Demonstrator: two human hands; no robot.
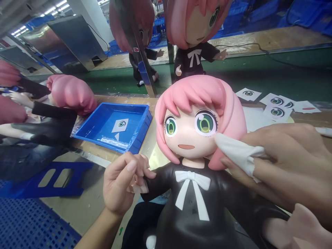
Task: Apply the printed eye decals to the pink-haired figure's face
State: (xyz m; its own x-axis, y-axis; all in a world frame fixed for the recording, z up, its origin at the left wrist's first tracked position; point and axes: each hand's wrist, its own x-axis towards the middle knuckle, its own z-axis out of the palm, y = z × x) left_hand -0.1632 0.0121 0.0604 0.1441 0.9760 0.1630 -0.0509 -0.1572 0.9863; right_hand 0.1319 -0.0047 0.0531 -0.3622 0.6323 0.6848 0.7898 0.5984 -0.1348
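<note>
A large doll (197,138) with pink hair, green eyes and a black dress with a white bow leans back toward me at the centre. My left hand (124,183) is closed around the doll's small hand at the end of its outstretched arm. My right hand (282,162) pinches a folded white cloth (238,152) and presses its tip against the doll's cheek, just below the green eye on the right.
A blue tray (140,121) holding water and an eye sticker stands on the bench to the left. Several eye stickers (277,107) lie at the right. Another doll (197,34) stands behind, more lie at the left (64,97). A green belt (259,76) runs behind the bench.
</note>
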